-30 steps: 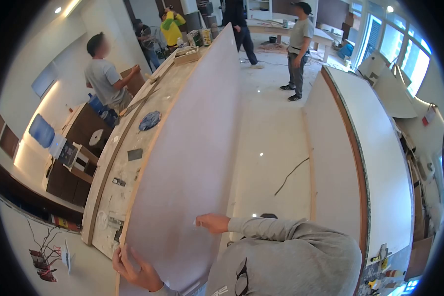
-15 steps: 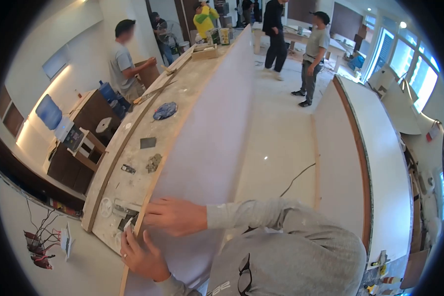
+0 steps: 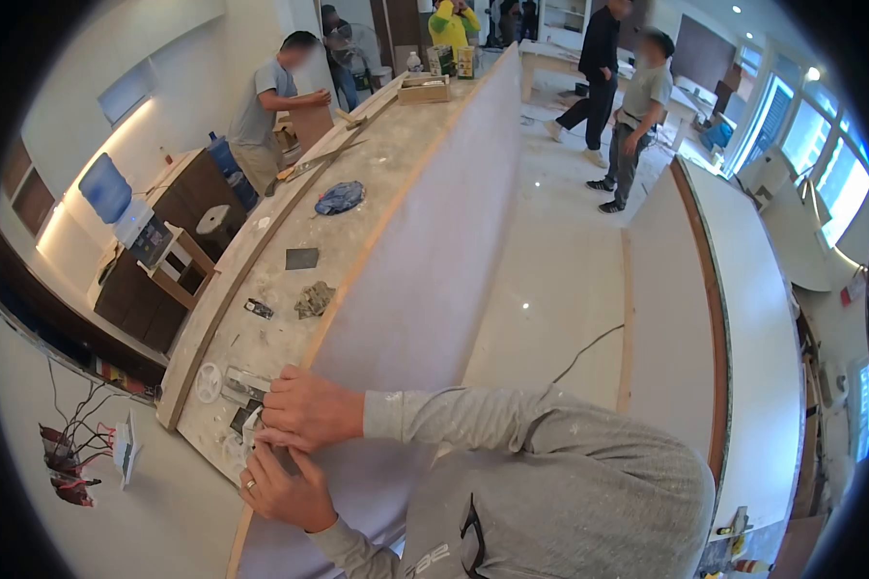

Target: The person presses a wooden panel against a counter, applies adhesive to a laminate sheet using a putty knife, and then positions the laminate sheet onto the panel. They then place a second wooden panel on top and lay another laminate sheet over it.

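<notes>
My right hand [image 3: 314,410] and my left hand [image 3: 288,490], which wears a ring, meet at the near end of the long workbench [image 3: 377,174]. Their fingers are closed around a small white piece [image 3: 251,423], mostly hidden by the fingers; its kind I cannot make out. Just beyond the fingertips lie a greyish metallic-looking tool [image 3: 245,384], a white spoked ring [image 3: 208,382] and a small dark square [image 3: 242,416]. Farther up the bench are a small black packet [image 3: 259,308], a crumpled grey-brown rag [image 3: 314,300] and a dark flat sheet [image 3: 301,259].
A blue plastic bag [image 3: 340,198], a handsaw [image 3: 323,161] and a wooden box [image 3: 425,90] lie along the bench. Wires hang from a wall opening [image 3: 68,463] at left. Another white panel [image 3: 758,338] stands right. Several people are beyond the bench.
My right hand has moved left over the bench edge, and its fingers now meet those of my left hand at the white piece. The view has shifted slightly.
</notes>
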Demonstrator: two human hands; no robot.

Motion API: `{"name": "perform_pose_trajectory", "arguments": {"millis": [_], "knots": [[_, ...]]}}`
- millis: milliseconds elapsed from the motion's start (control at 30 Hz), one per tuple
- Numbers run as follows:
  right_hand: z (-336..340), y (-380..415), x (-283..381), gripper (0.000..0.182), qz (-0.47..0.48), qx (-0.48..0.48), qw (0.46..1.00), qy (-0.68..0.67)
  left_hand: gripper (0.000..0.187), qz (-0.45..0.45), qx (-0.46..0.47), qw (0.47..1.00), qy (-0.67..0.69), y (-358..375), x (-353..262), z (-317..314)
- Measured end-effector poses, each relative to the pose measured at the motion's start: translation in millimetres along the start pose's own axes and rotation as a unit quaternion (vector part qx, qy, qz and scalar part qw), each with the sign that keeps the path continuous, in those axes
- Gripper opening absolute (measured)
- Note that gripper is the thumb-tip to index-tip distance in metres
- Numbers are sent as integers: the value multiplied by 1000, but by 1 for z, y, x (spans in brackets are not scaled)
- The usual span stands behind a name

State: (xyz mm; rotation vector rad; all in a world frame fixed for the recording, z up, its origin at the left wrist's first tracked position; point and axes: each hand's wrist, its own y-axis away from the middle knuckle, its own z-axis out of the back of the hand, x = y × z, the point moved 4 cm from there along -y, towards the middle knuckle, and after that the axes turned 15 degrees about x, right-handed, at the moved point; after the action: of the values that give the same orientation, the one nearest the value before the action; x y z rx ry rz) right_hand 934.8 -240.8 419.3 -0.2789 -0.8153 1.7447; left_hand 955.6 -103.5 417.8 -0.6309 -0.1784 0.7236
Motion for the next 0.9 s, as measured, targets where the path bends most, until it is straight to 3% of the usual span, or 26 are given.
{"name": "perform_pose_trajectory", "arguments": {"millis": [533,900], "knots": [[-4,3,-1,32,36,-88,995,29,43,-11,9,1000,-5,2,2,-4],[2,2,2,30,4,-34,999,-16,44,-6,12,1000,-7,4,0,-1]]}}
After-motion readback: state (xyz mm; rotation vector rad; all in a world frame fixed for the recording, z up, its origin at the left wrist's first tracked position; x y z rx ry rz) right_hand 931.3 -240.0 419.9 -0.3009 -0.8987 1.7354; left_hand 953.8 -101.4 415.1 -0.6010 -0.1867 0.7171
